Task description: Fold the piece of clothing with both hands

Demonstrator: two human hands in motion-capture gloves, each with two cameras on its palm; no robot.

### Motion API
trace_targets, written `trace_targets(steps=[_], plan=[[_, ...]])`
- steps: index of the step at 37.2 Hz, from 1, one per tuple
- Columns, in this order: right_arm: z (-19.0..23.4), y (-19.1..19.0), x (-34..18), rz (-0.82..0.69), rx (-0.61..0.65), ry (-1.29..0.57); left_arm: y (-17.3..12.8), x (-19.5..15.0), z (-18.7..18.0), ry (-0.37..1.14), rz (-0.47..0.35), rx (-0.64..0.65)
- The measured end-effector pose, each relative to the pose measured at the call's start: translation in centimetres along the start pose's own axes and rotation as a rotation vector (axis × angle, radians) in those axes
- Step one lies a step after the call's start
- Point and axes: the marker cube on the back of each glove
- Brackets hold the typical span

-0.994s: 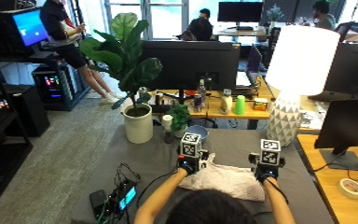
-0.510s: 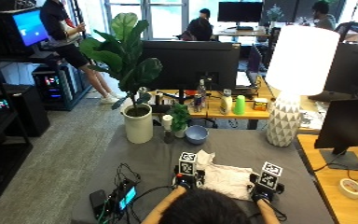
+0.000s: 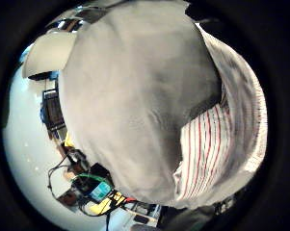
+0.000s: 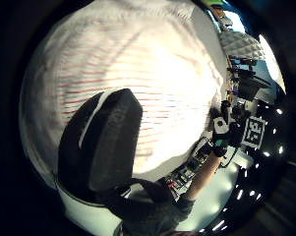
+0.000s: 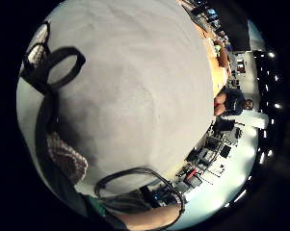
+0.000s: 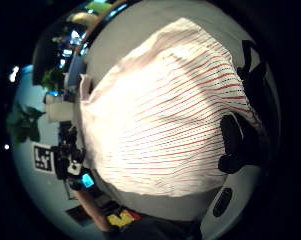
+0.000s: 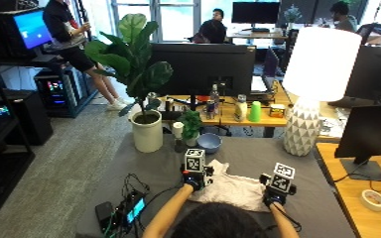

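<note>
A white garment with thin red stripes (image 7: 233,191) lies crumpled on the grey table (image 7: 256,156) just in front of the person. My left hand (image 7: 196,178) grips its left edge, and my right hand (image 7: 276,191) grips its right edge. In the left thumb side palm view my thumb (image 4: 108,142) lies curled over the striped cloth (image 4: 152,73). The right thumb side palm view shows the garment (image 6: 160,120) spread wide, with my fingers (image 6: 237,145) curled at its border. One corner of the cloth (image 7: 220,166) sticks out toward the back, beside my left hand.
Behind the garment stand a blue bowl (image 7: 208,143), a small green plant (image 7: 190,126), a large potted plant (image 7: 148,134) and a white lamp (image 7: 306,124). Devices with cables (image 7: 121,210) lie at the front left. A dark monitor (image 7: 372,144) stands at the right.
Over the last second both hands came back toward the person, bringing the garment's edges with them. Since half a second ago they have hardly moved.
</note>
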Motion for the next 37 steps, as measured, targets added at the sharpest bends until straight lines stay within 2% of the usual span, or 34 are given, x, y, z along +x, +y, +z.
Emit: trace_targets(steps=[5, 11, 15, 18, 20, 23, 27, 29, 32, 34, 37], plan=[[-1.7, -3.0, -1.9, -0.055, -0.019, -0.096, 0.1, -1.7, -3.8, 0.024, -0.013, 0.082], [-6.8, -2.0, -6.5, -0.149, 0.009, -0.227, 1.8, -3.3, -7.9, 0.088, -0.01, 0.067], [-9.0, -0.9, -10.9, -0.214, 0.031, -0.254, 1.9, -4.4, -10.7, 0.1, -0.015, 0.212], [-8.8, -0.9, -14.7, -0.27, 0.049, -0.249, 2.0, -5.1, -12.4, 0.104, -0.023, 0.314], [-8.8, 0.8, -17.5, -0.311, 0.036, -0.247, 1.8, -5.7, -13.1, 0.114, -0.032, 0.347], [-8.7, 6.8, -22.4, -0.371, -0.046, -0.235, -0.2, -7.1, -12.8, 0.133, -0.051, 0.317], [-6.0, 13.4, -28.1, -0.435, -0.29, -0.215, -0.9, -8.7, -12.5, 0.146, -0.058, 0.281], [-4.6, 14.7, -29.5, -0.454, -0.392, -0.225, -0.5, -9.1, -12.5, 0.146, -0.059, 0.276], [-3.3, 15.3, -30.3, -0.425, -0.48, -0.25, -0.3, -9.7, -12.4, 0.148, -0.058, 0.278], [-3.0, 15.2, -30.6, -0.403, -0.499, -0.301, -0.3, -10.1, -12.4, 0.157, -0.055, 0.281], [-4.0, 14.4, -30.7, -0.449, -0.444, -0.446, -0.3, -10.5, -12.3, 0.167, -0.062, 0.278]])
